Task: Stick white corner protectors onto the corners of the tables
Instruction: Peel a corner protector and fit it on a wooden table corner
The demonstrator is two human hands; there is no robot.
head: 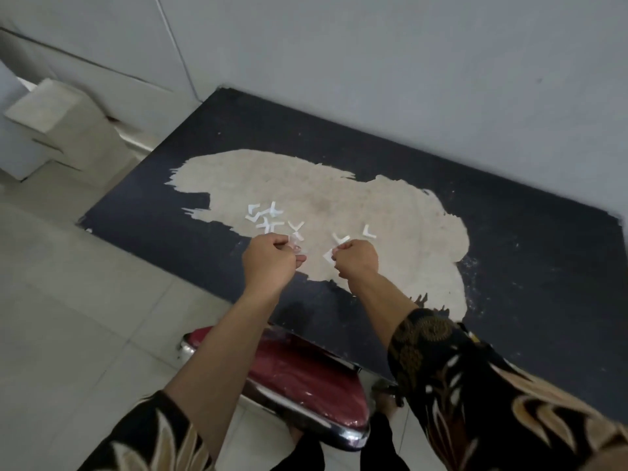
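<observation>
Over the counter (509, 266), near its front edge, the left hand (268, 263) pinches a small clear piece (296, 247) in its fingers. The right hand (356, 260) pinches one white corner protector (328, 257). Loose protectors (265, 217) lie mid-counter.

One table (509, 249), one stool (306, 372), one box (61, 120), about nine corner protectors (268, 217)

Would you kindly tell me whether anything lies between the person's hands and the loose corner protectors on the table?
Nothing visible does. The loose protectors lie uncovered on the table just beyond both hands. The left hand pinches a pale piece, and the right hand pinches one white protector.
</observation>
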